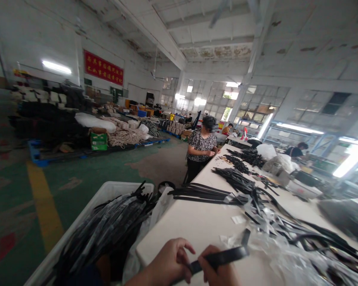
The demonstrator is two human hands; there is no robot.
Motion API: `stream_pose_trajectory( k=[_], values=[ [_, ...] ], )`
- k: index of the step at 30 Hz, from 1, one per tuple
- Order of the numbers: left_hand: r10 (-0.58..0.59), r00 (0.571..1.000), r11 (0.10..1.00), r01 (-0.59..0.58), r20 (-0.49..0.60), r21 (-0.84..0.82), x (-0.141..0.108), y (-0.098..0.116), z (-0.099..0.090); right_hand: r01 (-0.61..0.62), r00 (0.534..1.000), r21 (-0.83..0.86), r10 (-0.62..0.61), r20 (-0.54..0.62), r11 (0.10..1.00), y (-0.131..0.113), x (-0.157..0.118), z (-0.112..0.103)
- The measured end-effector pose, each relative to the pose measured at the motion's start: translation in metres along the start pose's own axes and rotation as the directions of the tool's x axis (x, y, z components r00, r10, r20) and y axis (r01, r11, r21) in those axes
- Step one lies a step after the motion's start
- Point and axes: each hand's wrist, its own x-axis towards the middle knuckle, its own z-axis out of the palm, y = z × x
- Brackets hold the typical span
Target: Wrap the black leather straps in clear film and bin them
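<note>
Low in the view, near the table's front edge, a black strap [226, 257] is held between both hands. My left hand [171, 260] has its thumb and fingers at the strap's left end. Just to the right, my right hand [216, 266] pinches the strap, and its looped end sticks out past the fingers. Beyond them, a bundle of black straps [203, 192] lies on the pale table [179, 222]. Crumpled clear plastic [286, 254] lies beside more straps on the right.
A white bin [107, 188] full of wrapped black strips stands at the left of the table. A person [201, 145] in a patterned top stands at the table's far left side. Blue pallets [38, 153] with piled goods are on the floor.
</note>
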Motion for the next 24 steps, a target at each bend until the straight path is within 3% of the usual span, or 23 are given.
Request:
stream_pose_trajectory(
  k=[5, 11, 17, 21, 24],
  values=[
    [0.009, 1.000, 1.000, -0.009, 0.011, -0.009, 0.001, -0.001, -0.002, -0.004, 0.997, -0.012, 0.004, 0.074, 1.000, 0.000, 0.004, -0.010],
    [-0.009, 0.999, 1.000, 0.009, 0.042, 0.004, 0.002, -0.004, 0.001, -0.050, 0.993, 0.042, 0.045, 0.110, 0.998, 0.006, 0.000, -0.003],
    [-0.022, 0.999, 0.999, 0.022, 0.025, 0.023, 0.001, -0.002, 0.002, 0.082, 0.993, -0.025, -0.080, 0.082, 0.996, 0.004, -0.004, -0.001],
    [0.040, 0.988, 0.995, -0.027, 0.151, -0.093, -0.004, 0.009, -0.006, -0.010, 0.996, 0.003, 0.009, 0.085, 1.000, -0.012, 0.005, -0.019],
    [0.070, 0.975, 0.987, -0.038, 0.210, -0.153, -0.009, 0.015, -0.010, -0.002, 0.998, -0.016, 0.003, 0.068, 1.000, -0.017, 0.011, -0.026]
  ],
)
